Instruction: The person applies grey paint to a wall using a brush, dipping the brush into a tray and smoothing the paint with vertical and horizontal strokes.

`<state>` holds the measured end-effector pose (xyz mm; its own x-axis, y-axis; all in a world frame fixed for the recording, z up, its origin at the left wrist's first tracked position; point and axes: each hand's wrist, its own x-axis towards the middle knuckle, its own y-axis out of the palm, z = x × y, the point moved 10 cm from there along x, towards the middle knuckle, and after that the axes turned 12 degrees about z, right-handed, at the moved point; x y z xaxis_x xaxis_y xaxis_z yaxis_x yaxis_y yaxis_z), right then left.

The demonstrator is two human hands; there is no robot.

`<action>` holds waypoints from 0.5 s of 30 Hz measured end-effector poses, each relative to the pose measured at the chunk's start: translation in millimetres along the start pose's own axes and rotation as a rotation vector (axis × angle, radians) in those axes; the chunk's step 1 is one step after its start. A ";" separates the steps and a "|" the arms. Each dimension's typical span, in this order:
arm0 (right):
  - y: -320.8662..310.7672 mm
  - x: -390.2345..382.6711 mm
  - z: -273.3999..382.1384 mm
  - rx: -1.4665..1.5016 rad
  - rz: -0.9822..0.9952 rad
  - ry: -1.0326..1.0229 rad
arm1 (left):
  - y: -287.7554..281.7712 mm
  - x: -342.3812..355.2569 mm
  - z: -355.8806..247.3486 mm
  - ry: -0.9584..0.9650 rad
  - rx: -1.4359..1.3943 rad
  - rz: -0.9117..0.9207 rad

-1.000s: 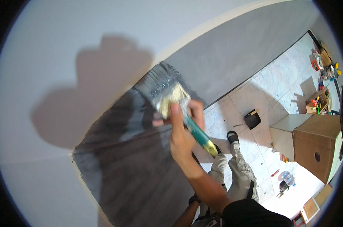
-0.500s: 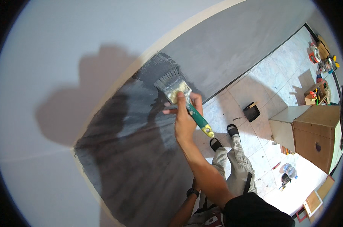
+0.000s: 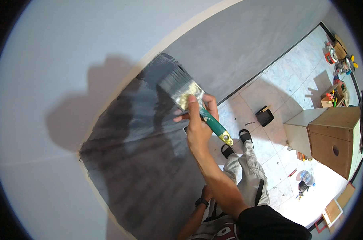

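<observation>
My right hand [image 3: 198, 134] grips a wide paintbrush [image 3: 215, 125] by its green handle with a yellow end, close to the paint-smeared ferrule. The thumb lies along the top, and the other fingers curl beneath. Grey bristles meet the wall at a wet dark grey patch [image 3: 159, 66], just below a beige strip [image 3: 147, 60]. Blur softens the bristle tips. My left hand [image 3: 206, 193], with a black watch at the wrist, is low by my waist; its fingers are mostly hidden behind my right forearm.
Paler grey wall [image 3: 229, 44] runs toward the far right, and white wall [image 3: 69, 40] lies beyond the strip. On the tiled floor are a black tray [image 3: 264, 117], a large cardboard box [image 3: 331, 142], a plastic bottle [image 3: 307, 179] and a box of tools [image 3: 331, 97].
The brush has shifted slightly rightward along the wall, and its bristles, splayed before, now lie closer together. The whole view has moved a little. My left hand stays by my waist.
</observation>
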<state>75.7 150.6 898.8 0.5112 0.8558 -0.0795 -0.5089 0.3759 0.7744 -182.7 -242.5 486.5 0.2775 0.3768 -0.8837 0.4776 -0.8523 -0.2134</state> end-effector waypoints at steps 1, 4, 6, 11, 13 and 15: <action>22.5 1.2 13.8 0.043 0.063 -0.024 | 0.3 -0.9 5.0 0.052 0.036 -0.048; 21.2 27.7 9.0 0.025 0.100 -0.072 | -3.4 -14.2 -61.7 0.408 0.098 -0.248; -16.1 35.7 -20.3 0.044 0.058 -0.069 | 2.0 -18.9 -61.8 0.295 -0.045 -0.239; -6.2 1.7 -13.2 0.001 0.011 -0.007 | -14.8 -13.7 -27.9 0.059 -0.039 -0.115; 34.0 3.8 22.8 0.036 0.106 -0.099 | -13.8 -17.4 -28.7 0.105 0.022 -0.163; 18.4 26.4 3.6 0.005 0.081 -0.073 | -9.6 -8.1 -49.2 0.122 0.041 -0.030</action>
<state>82.3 178.8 913.2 0.5182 0.8547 0.0292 -0.5473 0.3052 0.7793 -148.6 -219.5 516.2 0.3644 0.4412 -0.8201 0.4534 -0.8533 -0.2576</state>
